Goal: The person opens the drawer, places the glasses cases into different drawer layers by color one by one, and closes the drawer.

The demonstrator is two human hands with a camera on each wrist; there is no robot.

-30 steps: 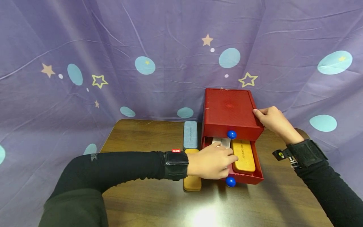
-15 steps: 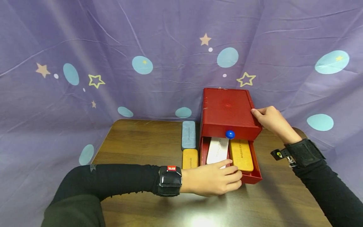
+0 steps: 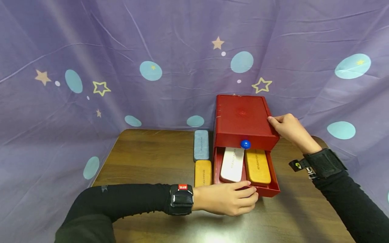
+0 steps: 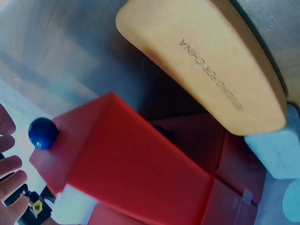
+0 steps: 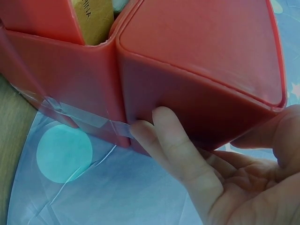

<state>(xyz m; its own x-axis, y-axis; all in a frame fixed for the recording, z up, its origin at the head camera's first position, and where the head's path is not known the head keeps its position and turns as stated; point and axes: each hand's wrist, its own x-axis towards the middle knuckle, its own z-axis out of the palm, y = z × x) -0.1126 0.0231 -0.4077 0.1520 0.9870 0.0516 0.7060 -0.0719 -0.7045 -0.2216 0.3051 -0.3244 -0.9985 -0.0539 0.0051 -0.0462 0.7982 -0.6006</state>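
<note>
A red two-drawer box (image 3: 242, 116) stands at the back of the table. Its lower drawer (image 3: 268, 191) is pulled out and holds a white case (image 3: 232, 163) and an orange case (image 3: 257, 166) side by side. The upper drawer, with a blue knob (image 3: 245, 144), is closed. My left hand (image 3: 235, 199) is at the lower drawer's front, thumb on its rim, hiding that knob from the head view. In the left wrist view the fingertips (image 4: 10, 161) lie beside the blue knob (image 4: 43, 133), not around it. My right hand (image 3: 285, 127) holds the box's right side, fingers (image 5: 171, 150) on the wall and thumb over the top edge.
Left of the box, a blue-grey case (image 3: 201, 145) and a second orange case (image 3: 203, 172) lie end to end on the brown wooden table (image 3: 146, 158). A purple cloth (image 3: 121, 67) with stars and dots hangs close behind and drapes round the table.
My left hand has come out of the lower drawer to its front edge, leaving the white case lying inside. The right hand has stayed on the box.
</note>
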